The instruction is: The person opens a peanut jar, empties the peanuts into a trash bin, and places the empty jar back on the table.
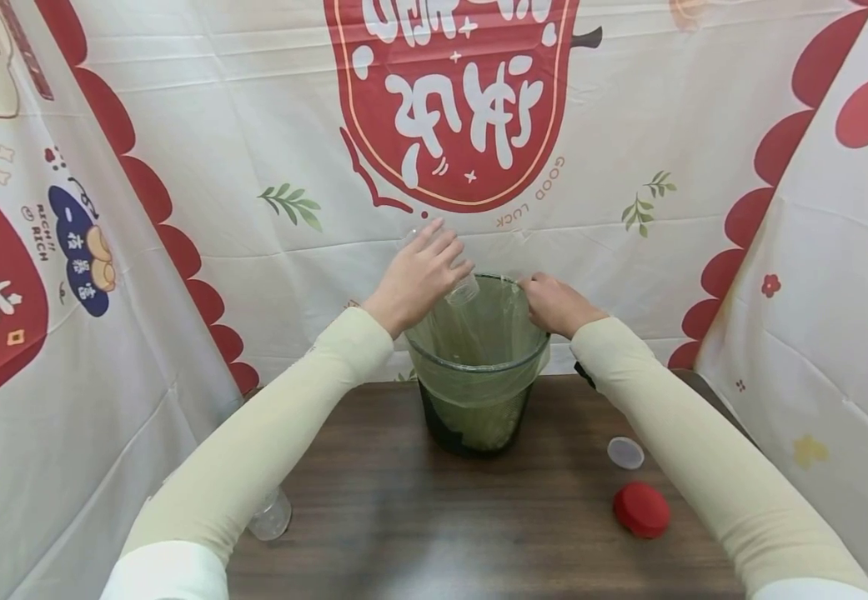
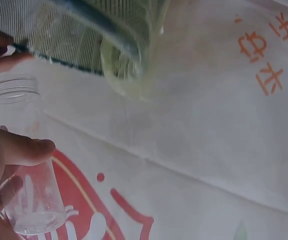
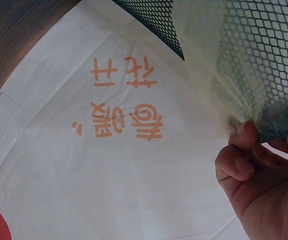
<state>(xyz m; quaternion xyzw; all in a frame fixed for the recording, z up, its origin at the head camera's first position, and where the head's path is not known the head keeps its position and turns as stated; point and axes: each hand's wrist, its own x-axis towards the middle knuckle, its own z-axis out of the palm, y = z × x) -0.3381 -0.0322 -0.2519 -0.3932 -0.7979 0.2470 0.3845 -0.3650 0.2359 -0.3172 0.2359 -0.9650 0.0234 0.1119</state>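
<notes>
A black mesh waste bin (image 1: 444, 425), lined with a pale yellow-green bag (image 1: 482, 387), stands upright at the back of the table. Over its left side, my left hand (image 1: 426, 271) grips a clear, threaded-neck jar (image 2: 39, 200), tilted with its mouth toward the bin. The jar (image 1: 464, 292) looks empty apart from a cloudy patch at its base. My right hand (image 1: 559, 304) holds the bin's right rim. In the right wrist view, my right thumb and fingers (image 3: 244, 167) pinch the rim together with the gathered bag edge (image 3: 234, 100).
On the table (image 1: 403, 525), a red lid (image 1: 641, 510) and a pale round disc (image 1: 625, 452) lie near my right forearm. Another clear container (image 1: 272, 517) sits partly hidden behind my left sleeve. Printed cloth (image 1: 253, 275) hangs behind and at both sides.
</notes>
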